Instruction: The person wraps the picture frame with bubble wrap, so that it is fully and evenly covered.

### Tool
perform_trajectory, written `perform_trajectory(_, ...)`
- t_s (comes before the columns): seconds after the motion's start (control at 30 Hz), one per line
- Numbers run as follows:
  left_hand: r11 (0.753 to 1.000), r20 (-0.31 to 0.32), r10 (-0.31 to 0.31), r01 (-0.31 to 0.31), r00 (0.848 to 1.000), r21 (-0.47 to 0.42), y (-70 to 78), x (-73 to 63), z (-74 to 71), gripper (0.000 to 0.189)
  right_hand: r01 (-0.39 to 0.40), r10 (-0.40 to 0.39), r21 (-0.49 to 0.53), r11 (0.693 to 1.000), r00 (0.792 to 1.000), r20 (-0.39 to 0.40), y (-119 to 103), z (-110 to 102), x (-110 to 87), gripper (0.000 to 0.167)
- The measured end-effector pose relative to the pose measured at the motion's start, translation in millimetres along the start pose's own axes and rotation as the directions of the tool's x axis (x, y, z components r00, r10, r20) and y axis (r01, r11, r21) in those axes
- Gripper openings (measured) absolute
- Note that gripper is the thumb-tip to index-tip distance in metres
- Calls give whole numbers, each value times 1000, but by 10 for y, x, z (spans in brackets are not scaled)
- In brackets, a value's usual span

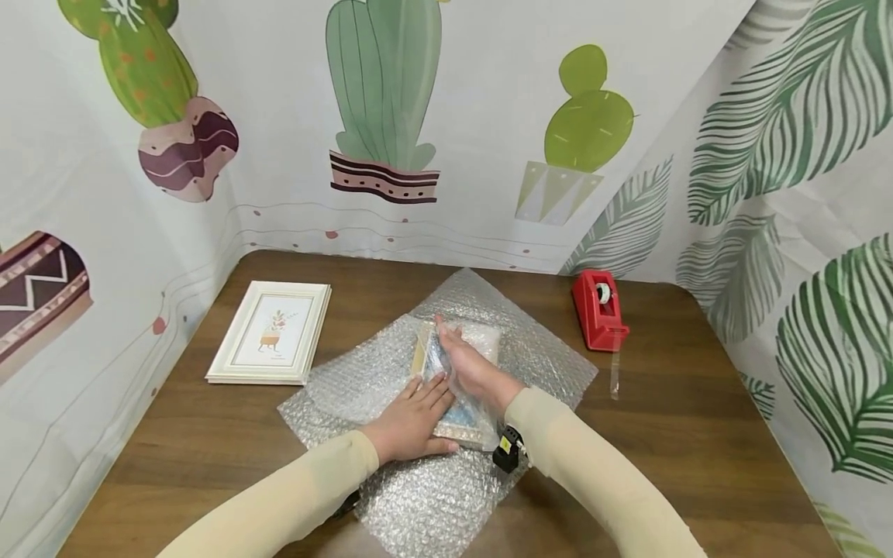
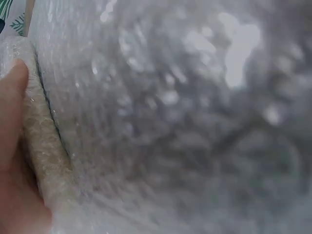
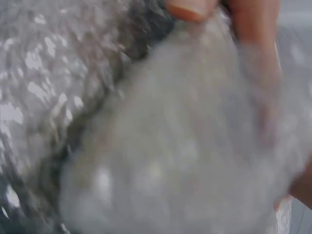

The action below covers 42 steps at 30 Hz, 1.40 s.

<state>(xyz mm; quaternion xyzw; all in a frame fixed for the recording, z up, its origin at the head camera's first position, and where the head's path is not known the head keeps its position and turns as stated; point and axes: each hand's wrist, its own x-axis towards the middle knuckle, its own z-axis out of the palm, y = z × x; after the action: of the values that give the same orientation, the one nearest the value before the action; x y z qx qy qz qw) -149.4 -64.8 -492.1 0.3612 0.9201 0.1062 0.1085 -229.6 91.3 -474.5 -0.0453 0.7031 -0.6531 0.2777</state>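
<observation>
Frame, rectangular and pale-edged (image 1: 458, 416), lies under clear bubble wrap (image 1: 533, 349) on the brown wood-grain worktop (image 1: 687, 403), long axis pointing away from the person. Left hand (image 1: 413, 418): fingers spread flat, near-left side. Right hand (image 1: 474, 368): fingers extended, directly above. Both adjacent.

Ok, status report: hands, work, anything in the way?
Left hand, right hand on clear bubble wrap; pale rectangular frame inside; red plastic tape dispenser clear of both hands.

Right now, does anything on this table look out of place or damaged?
I see no damage. Slightly odd: an unused strip of clear tape trails from the near end of the red tape dispenser, apart from the bubble wrap.
</observation>
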Motion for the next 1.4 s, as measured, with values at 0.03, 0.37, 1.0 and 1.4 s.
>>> perform_trajectory(0.03,1000,-8,0,0,1000,-25,-4,1,-3,89,-3,3,-28,1000,1000,18,-10,-19,-7,64)
perform_trajectory(0.37,966,-164,-17,-26,986,-258,-64,9,14,113,3,7,-112,994,996,93,-41,-111,-62,64)
perform_trajectory(1.0,963,-380,42,63,924,260,13,-86,116,80,35,-32,-213,976,999,17,-25,-178,-87,79)
perform_trajectory(1.4,985,-222,32,7,974,170,50,-34,18,81,143,-223,-571,808,972,-72,44,-195,-343,52)
